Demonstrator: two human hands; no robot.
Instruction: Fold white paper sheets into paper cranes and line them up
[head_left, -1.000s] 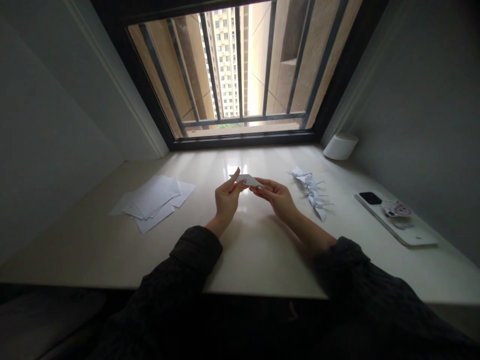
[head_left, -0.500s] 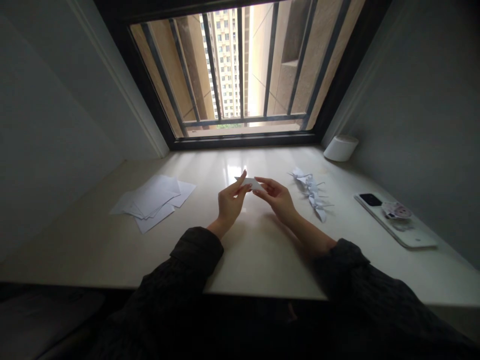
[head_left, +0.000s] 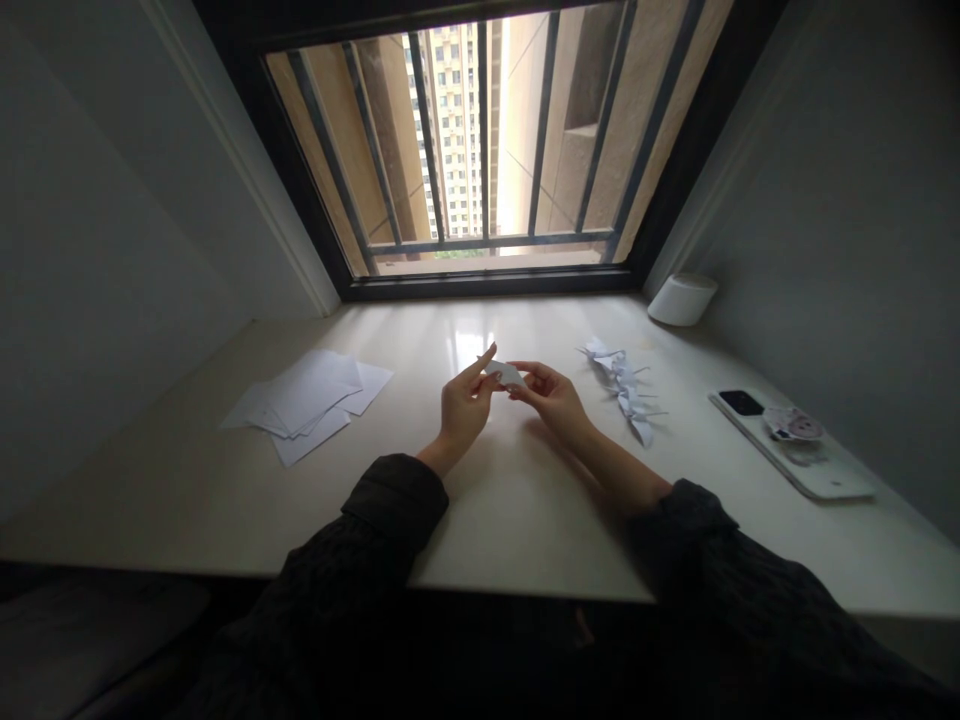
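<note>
A small piece of folded white paper (head_left: 505, 372) is held up between my hands, above the middle of the white sill. My left hand (head_left: 466, 400) pinches its left side between thumb and fingers. On the right side, my right hand (head_left: 553, 398) grips it with thumb and fingertips. Fingers cover parts of the paper, so its full shape is hidden. To the right of my right hand lies a row of several folded paper cranes (head_left: 621, 385). Left of my left hand, a loose pile of white paper sheets (head_left: 311, 390) rests flat.
A white phone (head_left: 817, 465) with a round grip on its back lies at the right. A white cylindrical object (head_left: 682, 300) stands in the far right corner. The barred window (head_left: 487, 285) closes off the back, and the sill's front edge (head_left: 525, 592) runs near me.
My fingers have shifted slightly on the folded paper, which now shows at a different angle with less of its left point visible. The left hand has moved a little to the right.
</note>
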